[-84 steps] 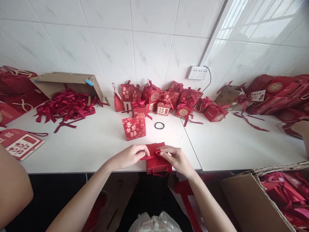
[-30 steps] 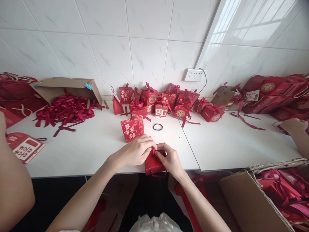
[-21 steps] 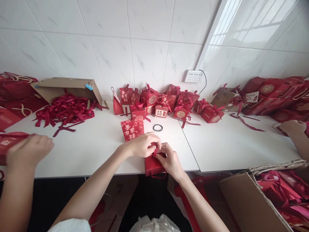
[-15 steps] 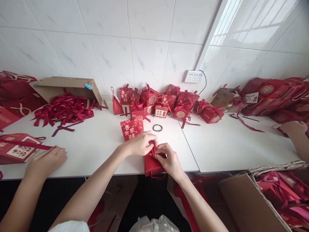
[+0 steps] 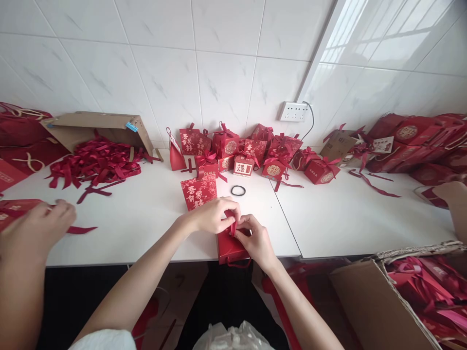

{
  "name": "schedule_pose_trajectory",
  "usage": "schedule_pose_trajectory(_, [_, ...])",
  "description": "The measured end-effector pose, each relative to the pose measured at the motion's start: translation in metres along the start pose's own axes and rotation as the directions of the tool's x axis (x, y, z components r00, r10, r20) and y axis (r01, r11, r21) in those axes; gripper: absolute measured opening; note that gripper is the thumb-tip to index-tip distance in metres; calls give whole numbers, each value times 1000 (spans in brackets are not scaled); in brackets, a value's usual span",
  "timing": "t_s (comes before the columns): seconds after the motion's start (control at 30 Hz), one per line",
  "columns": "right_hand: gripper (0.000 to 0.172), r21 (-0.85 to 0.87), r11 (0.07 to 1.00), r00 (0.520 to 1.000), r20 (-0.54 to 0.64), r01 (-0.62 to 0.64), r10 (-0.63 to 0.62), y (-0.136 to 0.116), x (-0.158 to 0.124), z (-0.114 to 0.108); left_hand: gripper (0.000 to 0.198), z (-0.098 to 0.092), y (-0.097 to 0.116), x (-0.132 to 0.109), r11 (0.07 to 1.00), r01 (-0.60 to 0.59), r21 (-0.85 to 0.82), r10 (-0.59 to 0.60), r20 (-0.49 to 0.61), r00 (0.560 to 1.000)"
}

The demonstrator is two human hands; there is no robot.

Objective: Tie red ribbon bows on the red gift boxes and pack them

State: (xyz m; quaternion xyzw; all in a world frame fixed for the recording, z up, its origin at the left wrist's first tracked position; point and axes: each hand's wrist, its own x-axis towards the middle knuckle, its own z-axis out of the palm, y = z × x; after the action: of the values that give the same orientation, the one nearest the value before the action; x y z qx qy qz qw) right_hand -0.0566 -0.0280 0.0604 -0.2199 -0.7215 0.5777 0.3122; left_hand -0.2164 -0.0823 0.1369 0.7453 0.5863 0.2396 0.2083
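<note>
Spreading behind everything, a white marble-patterned tiled wall [image 5: 226, 78] backs a smooth white worktop [image 5: 134, 233]. An open brown corrugated cardboard box [image 5: 365, 296], filled with red packages and ribbons, stands by the worktop's near edge on the right; at the back left, a shallow brown cardboard carton [image 5: 91, 118] lies on its side, a heap of dark-red glossy ribbons [image 5: 98, 163] spilling from its mouth. Small red paper gift boxes [image 5: 224, 146] with bows cluster near the wall. Closer, an upright red card box with pale lettering [image 5: 199, 189] stands just behind the left hand [image 5: 215, 215]. Below both hands, a shiny red rectangular box [image 5: 231, 249] lies at the worktop's near edge. The left hand's grip pinches a narrow red glossy ribbon [image 5: 233, 227] above it, and the right hand [image 5: 254, 238] also has thumb and fingers closed on that ribbon. Beyond them lies a thin black round band [image 5: 238, 190]
</note>
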Motion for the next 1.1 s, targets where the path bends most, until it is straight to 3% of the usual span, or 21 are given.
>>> schedule_pose_trajectory(0.17, [15, -9, 1000, 999, -52, -4, 3, 4, 0, 1, 16, 12, -24, -5, 996, 84, 2, -84, -22, 996])
schedule_pose_trajectory(0.43, [12, 36, 999, 1000, -18, -11, 12, 3, -1, 0, 10, 34, -41, -17, 962, 163, -220, -196, -137, 971])
schedule_pose_trajectory(0.77, [17, -27, 999, 995, -91, 37, -39, 7, -2, 1, 20, 47, -23, -33, 995, 99, -9, -98, -265, 959])
schedule_pose_trajectory(0.9, [13, -94, 994, 992, -110, 51, -61, 7, -3, 2, 17, 55, -12, -42, 987, 160, 11, -150, -285, 947])
schedule_pose_trajectory(1.1, [12, -148, 986, 991, -97, 79, -93, 4, -4, -1, 25, 74, -8, -44, 968, 250, -17, -234, -417, 878])
